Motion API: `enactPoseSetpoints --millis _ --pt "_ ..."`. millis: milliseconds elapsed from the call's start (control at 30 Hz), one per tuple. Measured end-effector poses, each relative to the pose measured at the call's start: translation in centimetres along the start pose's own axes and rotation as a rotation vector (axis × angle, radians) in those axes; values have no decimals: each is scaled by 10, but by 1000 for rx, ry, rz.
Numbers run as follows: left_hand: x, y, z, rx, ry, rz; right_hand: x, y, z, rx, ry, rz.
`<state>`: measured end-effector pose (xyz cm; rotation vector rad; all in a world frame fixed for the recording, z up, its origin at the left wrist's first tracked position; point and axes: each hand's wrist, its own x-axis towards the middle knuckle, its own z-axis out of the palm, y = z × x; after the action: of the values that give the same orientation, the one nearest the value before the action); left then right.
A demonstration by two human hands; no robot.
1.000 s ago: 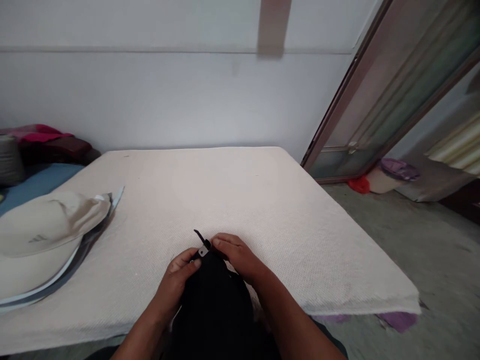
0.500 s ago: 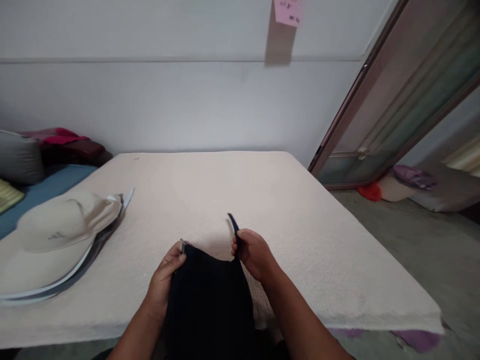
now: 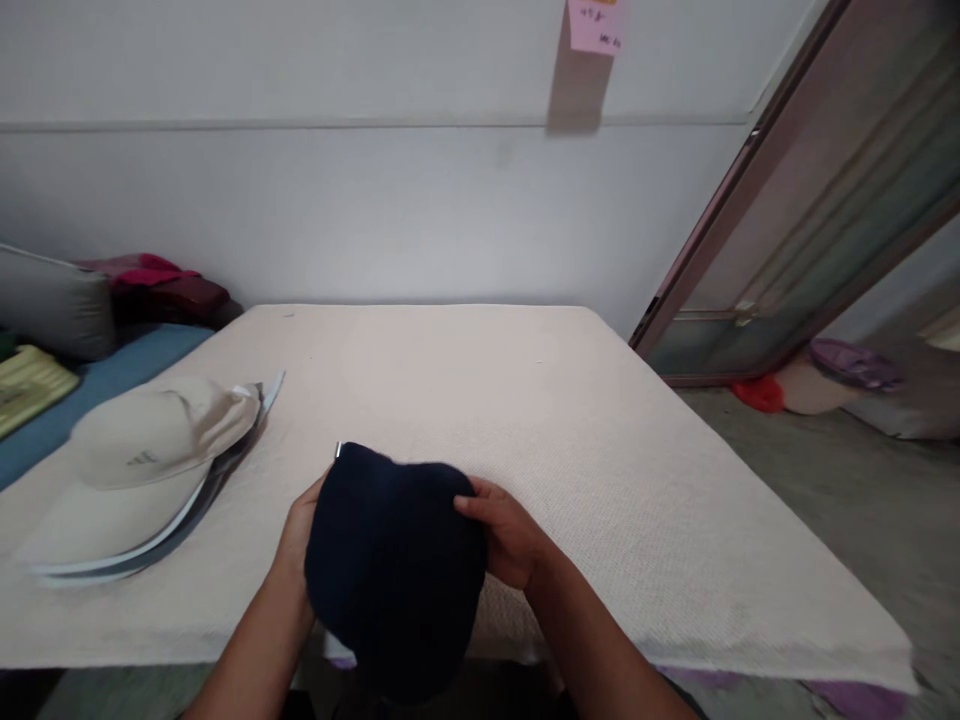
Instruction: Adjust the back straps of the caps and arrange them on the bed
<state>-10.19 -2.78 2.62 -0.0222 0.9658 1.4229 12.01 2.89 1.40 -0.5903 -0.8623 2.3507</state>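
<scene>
A dark navy cap is held up over the near edge of the table, between my two hands. My left hand grips its left side, with most of the fingers hidden behind the fabric; a small metal buckle shows just above them. On the right side, my right hand pinches the cap's edge, thumb in front and the other fingers behind. Off to the left, a beige cap with a small dark logo lies on top of a stack of caps with white and grey brims.
The table has a cream textured cover and meets a white wall. At the left are a grey pillow and red cloth. A sliding door and bags are on the right.
The navy cap has been raised and tipped, so its rounded crown now shows. My right hand has shifted from the upright strap to the cap's side. The view has turned slightly left.
</scene>
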Motion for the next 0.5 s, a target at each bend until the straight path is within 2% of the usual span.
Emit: enactPoseSetpoints --millis 133,200,267,400,500 --pt "9 -15 -2 17 -33 6 13 -6 -10 128 200 -263" --pt "8 -26 -2 2 -80 44 18 -10 -18 221 339 -345" --pt "2 -38 -2 18 -139 22 22 -16 -26 324 458 -397" --pt "-11 -61 -9 73 -218 -103 26 -26 -39 450 468 -474" --pt "-13 -79 -20 49 -175 -172 26 -30 -42 507 519 -474"
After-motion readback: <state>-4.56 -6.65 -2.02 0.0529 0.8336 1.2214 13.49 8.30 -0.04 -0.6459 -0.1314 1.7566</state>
